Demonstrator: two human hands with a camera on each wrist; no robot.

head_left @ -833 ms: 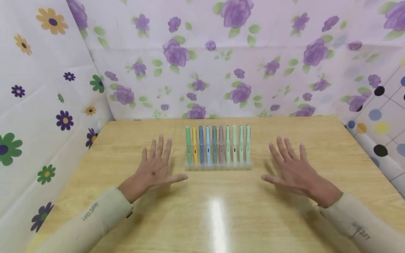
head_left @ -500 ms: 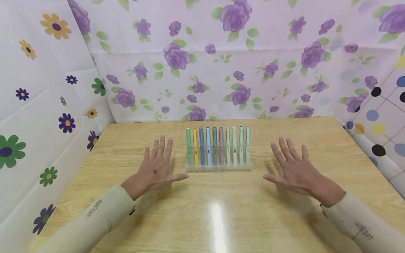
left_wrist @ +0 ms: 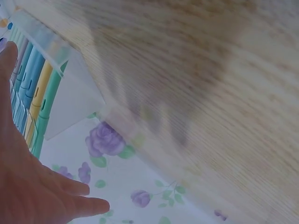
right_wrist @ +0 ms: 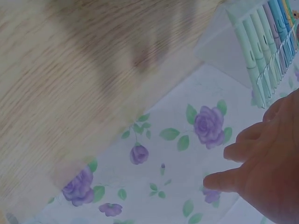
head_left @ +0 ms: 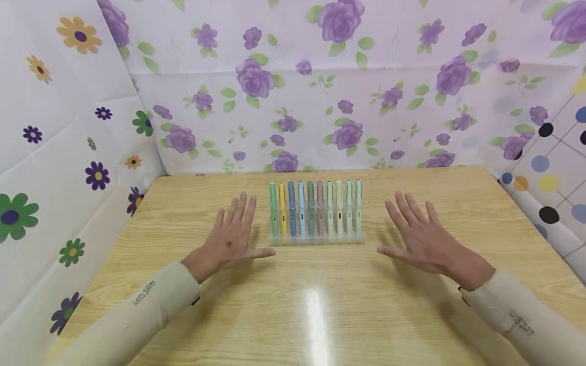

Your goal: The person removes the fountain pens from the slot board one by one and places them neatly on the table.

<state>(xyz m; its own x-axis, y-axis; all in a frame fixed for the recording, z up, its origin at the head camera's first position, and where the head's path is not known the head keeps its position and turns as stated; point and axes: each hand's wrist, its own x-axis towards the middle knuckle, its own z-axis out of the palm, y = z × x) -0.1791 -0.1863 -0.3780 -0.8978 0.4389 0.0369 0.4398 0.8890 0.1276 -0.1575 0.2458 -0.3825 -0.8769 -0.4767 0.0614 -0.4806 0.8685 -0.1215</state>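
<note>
Several capped pens [head_left: 311, 208] stand side by side in a clear pen stand [head_left: 317, 240] on the wooden table. From left to right they run green, yellow, blues, dark green, mauve, then pale greens. To the left of the stand is my left hand [head_left: 230, 239], palm down with fingers spread, holding nothing. On the other side my right hand [head_left: 423, 241] is spread in the same way, also holding nothing. Both hands are apart from the pens. In the left wrist view the green pen [left_wrist: 49, 100] is nearest; the right wrist view shows a pale green pen [right_wrist: 250, 60] nearest.
The table [head_left: 293, 315] has a light wood grain and a bright reflection at its front middle. A cloth with purple roses [head_left: 284, 91] hangs behind it. Flowered cloth [head_left: 68, 168] covers the left side, and dotted cloth [head_left: 549, 178] the right.
My left hand has shifted slightly right, closer to the stand. The right hand has moved a little in the view. The pens stay in place.
</note>
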